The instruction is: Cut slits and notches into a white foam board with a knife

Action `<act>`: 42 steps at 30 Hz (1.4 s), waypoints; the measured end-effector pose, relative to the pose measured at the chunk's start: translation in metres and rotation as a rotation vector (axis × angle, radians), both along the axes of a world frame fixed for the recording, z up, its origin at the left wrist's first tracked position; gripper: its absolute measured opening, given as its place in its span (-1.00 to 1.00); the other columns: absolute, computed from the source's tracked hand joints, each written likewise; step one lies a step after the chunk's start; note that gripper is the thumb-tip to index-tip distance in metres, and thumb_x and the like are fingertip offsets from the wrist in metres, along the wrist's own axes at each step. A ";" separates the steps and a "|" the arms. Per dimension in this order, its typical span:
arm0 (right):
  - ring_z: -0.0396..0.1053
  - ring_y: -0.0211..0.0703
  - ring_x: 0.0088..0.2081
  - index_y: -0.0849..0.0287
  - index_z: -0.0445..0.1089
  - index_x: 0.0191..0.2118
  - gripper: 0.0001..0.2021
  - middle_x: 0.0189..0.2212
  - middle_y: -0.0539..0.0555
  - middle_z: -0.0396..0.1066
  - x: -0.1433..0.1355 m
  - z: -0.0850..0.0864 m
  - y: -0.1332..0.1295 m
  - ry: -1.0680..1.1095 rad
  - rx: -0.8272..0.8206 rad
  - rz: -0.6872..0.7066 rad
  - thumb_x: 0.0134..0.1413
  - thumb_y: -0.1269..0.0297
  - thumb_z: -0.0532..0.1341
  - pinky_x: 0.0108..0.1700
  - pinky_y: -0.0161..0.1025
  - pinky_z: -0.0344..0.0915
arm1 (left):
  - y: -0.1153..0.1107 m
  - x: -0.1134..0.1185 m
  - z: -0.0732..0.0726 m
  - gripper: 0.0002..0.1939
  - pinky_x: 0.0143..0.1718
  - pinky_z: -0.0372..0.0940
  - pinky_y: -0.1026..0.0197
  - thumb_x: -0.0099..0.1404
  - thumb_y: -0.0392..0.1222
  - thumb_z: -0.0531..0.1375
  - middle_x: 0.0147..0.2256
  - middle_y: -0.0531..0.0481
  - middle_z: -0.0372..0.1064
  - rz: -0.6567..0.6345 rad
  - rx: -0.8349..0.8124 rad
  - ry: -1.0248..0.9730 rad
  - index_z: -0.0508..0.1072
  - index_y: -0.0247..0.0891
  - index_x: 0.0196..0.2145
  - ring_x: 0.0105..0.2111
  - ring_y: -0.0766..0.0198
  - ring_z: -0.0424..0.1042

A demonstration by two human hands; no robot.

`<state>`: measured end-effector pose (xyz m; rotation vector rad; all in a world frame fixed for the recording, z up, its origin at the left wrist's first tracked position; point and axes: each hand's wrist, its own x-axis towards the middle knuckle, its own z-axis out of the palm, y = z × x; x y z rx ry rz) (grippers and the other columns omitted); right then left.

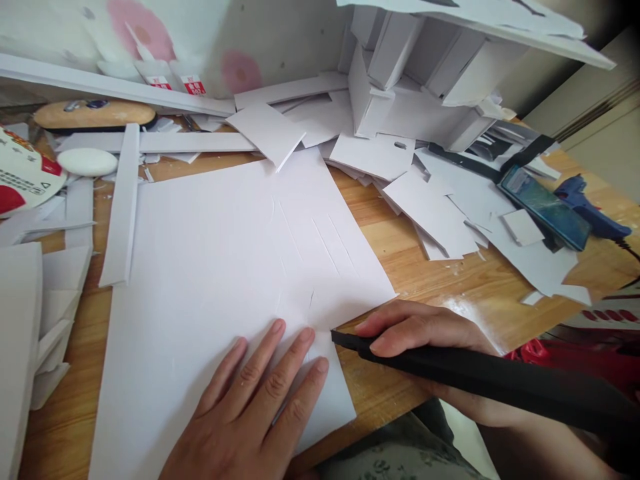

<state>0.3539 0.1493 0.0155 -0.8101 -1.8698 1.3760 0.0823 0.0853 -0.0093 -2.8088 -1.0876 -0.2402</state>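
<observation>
A large white foam sheet [200, 247] lies on the wooden table, with several thin lines scored in its surface and a notch in its right edge. My left hand [260, 400] rests flat on the lower part of the sheet, fingers spread, holding nothing. In my right hand [425, 333] is a long black tool [450, 373], pinched near its narrow end. Its tip touches or nearly touches the sheet's edge at the notch. Whether a blade sticks out of the tip is too small to tell.
White board scraps [430, 207] lie at the right and back. A white model structure [400, 100] stands at the back right. Farther right are a phone [547, 203] and a blue glue gun [590, 210]. Stacked boards [20, 333], a white oval object [87, 162] and a tan case [95, 115] are left.
</observation>
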 end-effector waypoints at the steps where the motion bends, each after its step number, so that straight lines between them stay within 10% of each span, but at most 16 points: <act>1: 0.47 -0.06 -0.06 -0.02 0.47 -0.04 -0.77 -0.09 0.11 0.51 0.000 0.001 0.001 -0.004 0.001 -0.004 0.23 0.19 0.18 -0.05 -0.17 0.42 | 0.000 0.000 0.000 -0.29 0.29 -0.19 -0.09 0.27 0.33 0.03 0.23 -0.10 0.17 -0.002 -0.003 -0.005 0.27 -0.17 0.20 0.25 -0.10 0.07; 30: 0.46 -0.12 -0.08 0.03 0.50 -0.08 -0.77 -0.09 0.10 0.49 0.001 -0.005 -0.002 0.100 -0.106 -0.081 0.15 0.40 0.25 -0.03 -0.22 0.38 | 0.002 -0.001 -0.002 -0.32 0.26 -0.15 -0.05 0.27 0.34 0.01 0.23 -0.04 0.17 -0.002 0.073 0.019 0.28 -0.10 0.19 0.24 -0.07 0.08; 42: 0.46 -0.15 -0.36 0.05 0.52 -0.17 -0.80 -0.19 0.09 0.46 -0.013 -0.044 -0.037 0.478 0.035 -0.440 0.02 0.25 0.32 -0.34 -0.20 0.43 | -0.003 0.001 -0.016 -0.22 0.16 0.14 -0.08 0.06 0.01 0.28 0.29 0.06 0.03 0.124 0.102 -0.074 0.17 0.00 0.24 0.25 -0.05 0.10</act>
